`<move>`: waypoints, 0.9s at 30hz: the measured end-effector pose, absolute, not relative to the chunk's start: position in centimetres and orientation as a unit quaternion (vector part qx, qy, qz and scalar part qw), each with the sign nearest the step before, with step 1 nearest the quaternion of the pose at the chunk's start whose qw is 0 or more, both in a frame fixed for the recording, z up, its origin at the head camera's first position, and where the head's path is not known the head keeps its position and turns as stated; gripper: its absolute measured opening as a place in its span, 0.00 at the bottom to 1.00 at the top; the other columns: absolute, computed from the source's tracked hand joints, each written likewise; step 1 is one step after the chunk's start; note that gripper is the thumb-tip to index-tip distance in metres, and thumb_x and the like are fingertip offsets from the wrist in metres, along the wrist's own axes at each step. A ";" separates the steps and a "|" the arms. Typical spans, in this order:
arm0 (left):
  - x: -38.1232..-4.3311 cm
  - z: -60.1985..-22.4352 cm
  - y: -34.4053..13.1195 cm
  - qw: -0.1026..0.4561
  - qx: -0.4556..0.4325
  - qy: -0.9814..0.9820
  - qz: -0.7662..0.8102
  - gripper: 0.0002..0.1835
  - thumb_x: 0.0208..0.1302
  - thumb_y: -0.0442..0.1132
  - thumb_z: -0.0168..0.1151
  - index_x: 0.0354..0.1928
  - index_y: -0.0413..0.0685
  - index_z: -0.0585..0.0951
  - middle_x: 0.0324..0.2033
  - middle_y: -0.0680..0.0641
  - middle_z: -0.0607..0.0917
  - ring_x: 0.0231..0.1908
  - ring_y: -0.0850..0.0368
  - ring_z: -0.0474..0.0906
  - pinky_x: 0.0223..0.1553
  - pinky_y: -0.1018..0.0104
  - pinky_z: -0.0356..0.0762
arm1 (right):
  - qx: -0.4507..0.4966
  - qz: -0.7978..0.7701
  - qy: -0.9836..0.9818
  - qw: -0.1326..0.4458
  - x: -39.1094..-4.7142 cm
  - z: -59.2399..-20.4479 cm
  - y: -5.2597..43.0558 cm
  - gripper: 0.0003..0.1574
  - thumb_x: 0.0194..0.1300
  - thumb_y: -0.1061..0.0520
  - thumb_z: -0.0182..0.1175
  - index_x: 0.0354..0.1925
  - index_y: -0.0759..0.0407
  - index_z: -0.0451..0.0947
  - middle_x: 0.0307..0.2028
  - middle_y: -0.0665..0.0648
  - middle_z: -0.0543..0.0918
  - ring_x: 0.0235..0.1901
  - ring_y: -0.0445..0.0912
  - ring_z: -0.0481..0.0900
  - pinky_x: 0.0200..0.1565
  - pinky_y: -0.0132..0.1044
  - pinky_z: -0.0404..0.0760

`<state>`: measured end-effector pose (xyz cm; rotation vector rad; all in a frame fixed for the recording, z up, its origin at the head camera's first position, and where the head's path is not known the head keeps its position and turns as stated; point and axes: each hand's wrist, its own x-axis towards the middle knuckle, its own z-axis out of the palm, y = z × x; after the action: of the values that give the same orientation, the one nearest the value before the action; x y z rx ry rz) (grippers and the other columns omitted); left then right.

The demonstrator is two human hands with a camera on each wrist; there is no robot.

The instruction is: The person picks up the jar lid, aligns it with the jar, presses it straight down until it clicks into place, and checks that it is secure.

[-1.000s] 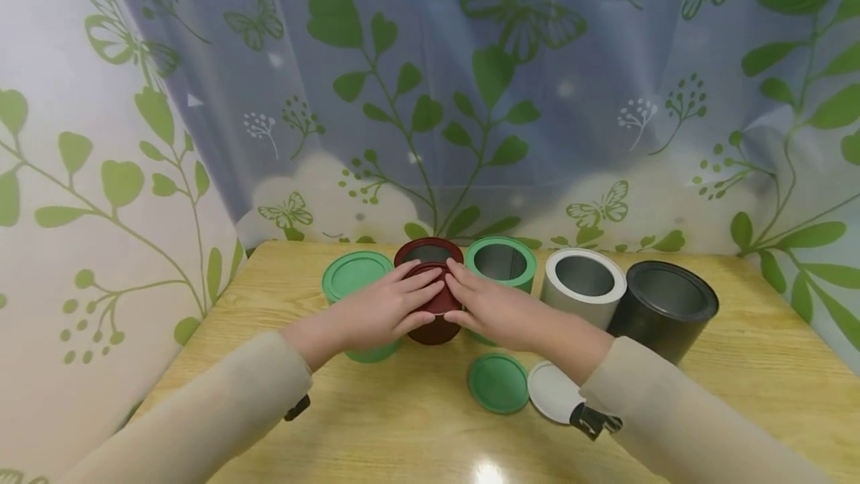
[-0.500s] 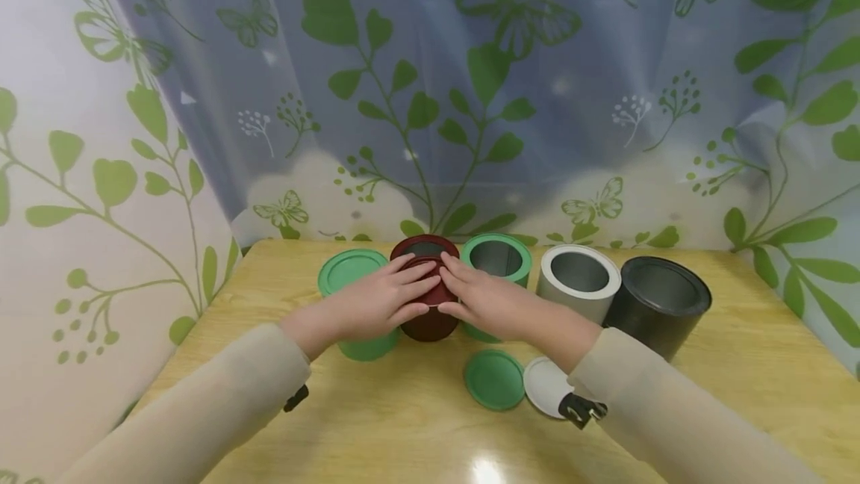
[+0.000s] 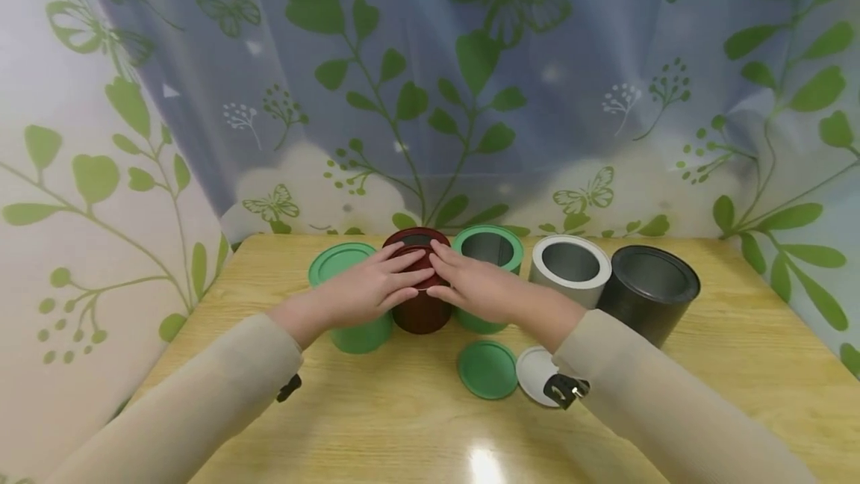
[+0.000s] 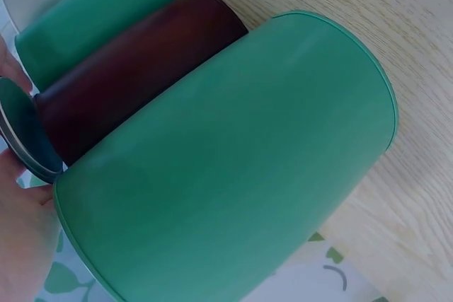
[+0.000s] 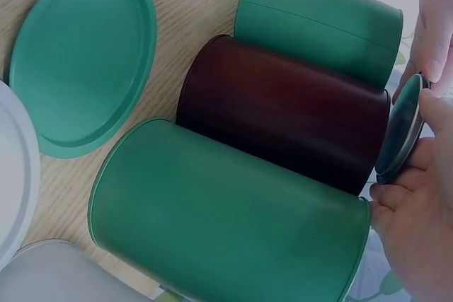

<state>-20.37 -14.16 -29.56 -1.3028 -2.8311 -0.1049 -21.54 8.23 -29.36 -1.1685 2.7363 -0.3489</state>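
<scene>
My two hands meet over a dark red can (image 3: 422,312) in the head view. Its matching dark red lid (image 5: 401,129) tilts above the open top, underside partly visible in both wrist views. My left hand (image 3: 363,282) holds the lid's left side, fingers spread across the top. From the right, my right hand (image 3: 484,286) pinches the rim; the right wrist view shows fingers at the edge. Whether the lid touches the can is unclear. A lidded green can (image 3: 359,334) stands to the left, and an uncovered green can (image 3: 517,254) to the right.
Farther right stand an uncovered white can (image 3: 574,291) and a larger black can (image 3: 634,316). A green lid (image 3: 487,370) and a white lid (image 3: 534,376) lie on the wooden table (image 3: 376,424) nearer me. A leaf-patterned curtain (image 3: 376,193) rises behind.
Both hands and the dark red lid have shifted slightly toward the backdrop, leaving more of the can's front showing. The head view has drifted a little; the other cans and lids stay put.
</scene>
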 end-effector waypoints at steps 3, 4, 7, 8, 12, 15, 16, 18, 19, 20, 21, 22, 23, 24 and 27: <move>-20.6 -29.5 -14.2 0.022 -0.424 -0.905 -0.036 0.24 0.72 0.45 0.47 0.68 0.52 0.65 0.67 0.43 0.61 0.68 0.39 0.49 0.65 0.48 0.51 | -0.389 -0.130 0.909 0.076 -21.9 -29.3 8.1 0.40 0.72 0.41 0.41 0.71 0.62 0.47 0.71 0.62 0.43 0.69 0.53 0.48 0.65 0.46 0.57; -20.6 -29.5 -14.3 0.026 -0.426 -0.904 -0.040 0.23 0.72 0.44 0.47 0.67 0.51 0.66 0.67 0.43 0.62 0.67 0.38 0.49 0.65 0.47 0.52 | -0.390 -0.135 0.908 0.076 -22.0 -29.3 8.1 0.40 0.72 0.42 0.42 0.71 0.63 0.47 0.71 0.63 0.44 0.69 0.53 0.48 0.64 0.46 0.57; -20.8 -29.5 -14.2 0.033 -0.428 -0.901 -0.058 0.23 0.71 0.41 0.49 0.66 0.50 0.68 0.66 0.44 0.65 0.67 0.38 0.52 0.63 0.47 0.56 | -0.390 -0.147 0.905 0.081 -22.4 -29.2 7.9 0.40 0.73 0.42 0.42 0.71 0.63 0.47 0.71 0.64 0.44 0.68 0.54 0.48 0.65 0.46 0.56; -20.9 -29.5 -14.2 0.035 -0.428 -0.901 -0.063 0.22 0.71 0.40 0.49 0.66 0.49 0.69 0.65 0.44 0.66 0.66 0.38 0.53 0.62 0.47 0.58 | -0.389 -0.150 0.905 0.084 -22.6 -29.2 7.9 0.40 0.73 0.42 0.42 0.71 0.64 0.47 0.71 0.64 0.44 0.68 0.54 0.48 0.65 0.46 0.56; -21.2 -29.3 -13.9 0.038 -0.425 -0.901 -0.071 0.21 0.71 0.38 0.50 0.64 0.47 0.71 0.63 0.45 0.69 0.66 0.42 0.57 0.61 0.49 0.61 | -0.378 -0.163 0.906 0.100 -23.1 -29.1 7.8 0.39 0.73 0.43 0.41 0.71 0.63 0.46 0.71 0.63 0.43 0.69 0.54 0.47 0.66 0.45 0.53; -21.5 -29.4 -13.9 0.044 -0.427 -0.901 -0.060 0.20 0.71 0.38 0.50 0.63 0.45 0.72 0.62 0.45 0.71 0.65 0.44 0.59 0.60 0.50 0.62 | -0.372 -0.160 0.908 0.107 -23.3 -29.0 7.6 0.39 0.74 0.43 0.41 0.71 0.63 0.46 0.71 0.63 0.43 0.69 0.54 0.47 0.66 0.46 0.53; -21.5 -29.4 -13.8 0.047 -0.427 -0.901 -0.055 0.20 0.71 0.38 0.50 0.63 0.45 0.72 0.62 0.45 0.71 0.64 0.44 0.60 0.60 0.51 0.63 | -0.371 -0.159 0.909 0.108 -23.4 -29.0 7.6 0.38 0.74 0.43 0.41 0.71 0.63 0.46 0.71 0.63 0.43 0.69 0.54 0.47 0.66 0.46 0.53; -21.7 -29.6 -13.7 0.051 -0.430 -0.900 -0.044 0.20 0.71 0.39 0.50 0.63 0.44 0.72 0.61 0.44 0.72 0.64 0.44 0.61 0.60 0.52 0.64 | -0.369 -0.153 0.910 0.106 -23.4 -29.1 7.5 0.38 0.74 0.44 0.41 0.71 0.63 0.47 0.71 0.64 0.44 0.69 0.54 0.47 0.66 0.46 0.53; -21.8 -29.6 -13.7 0.051 -0.430 -0.900 -0.041 0.20 0.71 0.39 0.50 0.63 0.44 0.72 0.61 0.44 0.71 0.64 0.44 0.62 0.60 0.52 0.64 | -0.368 -0.149 0.912 0.104 -23.4 -29.1 7.4 0.37 0.74 0.44 0.41 0.71 0.63 0.47 0.71 0.63 0.44 0.69 0.54 0.47 0.66 0.45 0.52; -21.7 -29.7 -13.7 0.052 -0.431 -0.900 -0.038 0.20 0.71 0.39 0.50 0.62 0.44 0.72 0.61 0.43 0.71 0.63 0.45 0.62 0.59 0.52 0.65 | -0.369 -0.146 0.912 0.101 -23.4 -29.2 7.4 0.37 0.74 0.45 0.41 0.71 0.64 0.48 0.71 0.64 0.45 0.69 0.54 0.47 0.66 0.46 0.53; -21.7 -29.7 -13.6 0.053 -0.431 -0.900 -0.036 0.20 0.70 0.39 0.50 0.62 0.44 0.72 0.61 0.42 0.71 0.63 0.45 0.63 0.59 0.53 0.66 | -0.368 -0.143 0.913 0.098 -23.4 -29.3 7.3 0.37 0.74 0.45 0.41 0.71 0.64 0.48 0.71 0.64 0.45 0.69 0.54 0.46 0.66 0.46 0.53; -21.7 -29.7 -13.6 0.054 -0.431 -0.900 -0.036 0.20 0.70 0.39 0.50 0.62 0.43 0.72 0.61 0.42 0.71 0.63 0.45 0.63 0.58 0.53 0.66 | -0.369 -0.138 0.914 0.094 -23.4 -29.4 7.3 0.37 0.74 0.45 0.41 0.70 0.64 0.48 0.71 0.64 0.45 0.69 0.53 0.46 0.66 0.45 0.53; -21.6 -29.7 -13.6 0.052 -0.428 -0.902 -0.037 0.20 0.70 0.38 0.51 0.62 0.43 0.72 0.61 0.41 0.71 0.63 0.45 0.63 0.58 0.52 0.66 | -0.370 -0.134 0.915 0.090 -23.3 -29.5 7.2 0.37 0.74 0.45 0.41 0.70 0.65 0.49 0.71 0.64 0.45 0.69 0.53 0.46 0.66 0.45 0.53; -21.6 -29.8 -13.7 0.052 -0.426 -0.903 -0.035 0.20 0.70 0.39 0.51 0.62 0.43 0.72 0.61 0.40 0.71 0.63 0.45 0.63 0.58 0.52 0.67 | -0.370 -0.128 0.916 0.086 -23.3 -29.6 7.2 0.37 0.74 0.45 0.41 0.70 0.65 0.49 0.71 0.64 0.45 0.69 0.53 0.46 0.66 0.45 0.53; -21.4 -29.9 -13.6 0.044 -0.417 -0.907 -0.032 0.21 0.71 0.40 0.49 0.63 0.43 0.71 0.63 0.40 0.69 0.64 0.46 0.62 0.58 0.52 0.66 | -0.367 -0.114 0.920 0.082 -23.2 -29.9 7.1 0.37 0.74 0.44 0.40 0.70 0.66 0.49 0.71 0.64 0.45 0.69 0.53 0.46 0.66 0.45 0.53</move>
<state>-21.42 -13.63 -29.88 -1.2749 -2.7734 -0.0988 -23.25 7.11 -29.87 -1.0967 2.7476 -0.3411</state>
